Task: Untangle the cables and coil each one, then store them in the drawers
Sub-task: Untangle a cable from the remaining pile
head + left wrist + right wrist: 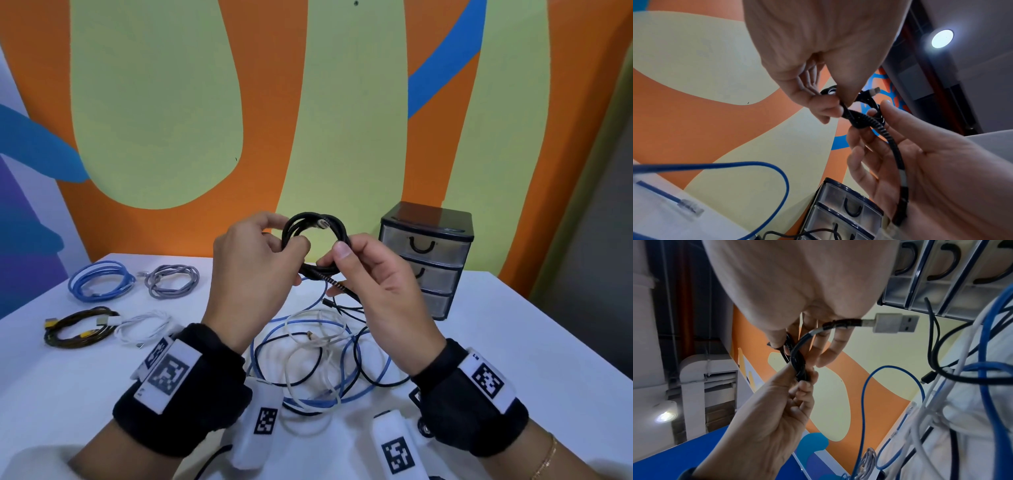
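Note:
A black braided cable [317,240] is wound into a small coil and held up above the table. My left hand [260,253] grips the coil's left side [846,112]. My right hand [359,270] pinches the coil's lower right and holds its loose tail, which ends in a silver USB plug [894,322]. Under my hands lies a tangle of blue, white and black cables [322,356] on the white table [513,342]. The small three-drawer unit [428,260] stands at the back right with its drawers closed.
Coiled cables lie at the table's left: a blue one [101,281], a grey one [173,281], a black-and-yellow one [80,327] and a white one [144,327]. A painted orange and green wall rises behind the table.

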